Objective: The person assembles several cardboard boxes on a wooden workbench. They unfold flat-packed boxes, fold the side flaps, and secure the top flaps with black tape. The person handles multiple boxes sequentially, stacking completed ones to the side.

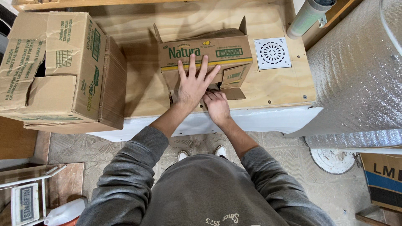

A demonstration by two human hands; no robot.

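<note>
**On the plywood bench: both hands at the small carton**

On the plywood bench (138,75), biggest item is the large cardboard box (58,69) at the left end, lying on its side, flaps partly torn open, overhanging the front edge. Well apart from it, right of the bench, a bulk wrapped in silver bubble foil (356,71) fills the corner of view.

Mid-bench: small cardboard carton (205,52), top open, printed side facing the person, bottom flaps loose at the front. White round-holed vent grille (272,53) set in the bench just beside the carton's right side. A pale tube (307,16) angles in above it.

Left hand (193,83): fingers spread flat, palm pressed on the carton's near face, not gripping anything. Right hand (217,105): just below and touching the left, fingers curled under the carton's lower flap (232,93); fingertips are hidden, so can't tell whether they're pinching it.

Floor: white plastic jug (65,212) at lower left, white shoes (201,153) on tile.
</note>
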